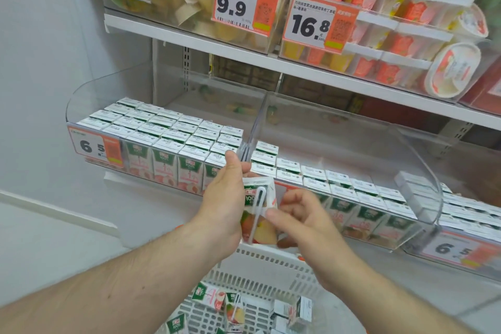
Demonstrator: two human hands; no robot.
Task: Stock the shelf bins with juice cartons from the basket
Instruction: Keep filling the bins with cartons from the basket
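A small juice carton [259,211], green and white with fruit pictures and a straw on its side, is held upright in front of the shelf. My left hand [223,198] grips it from the left. My right hand [301,215] pinches its right edge with thumb and fingers. Behind them stand clear shelf bins: the left bin [95,106] is packed with rows of cartons, and the middle bin [352,149] holds cartons along its front with bare room at the back. Below, the white basket [265,268] holds several loose cartons [233,306].
A clear divider [253,133] separates the left and middle bins, just above my left hand. A third bin [461,214] at right also holds cartons. The upper shelf [298,65] carries bins of cups and price tags. A grey wall is at left.
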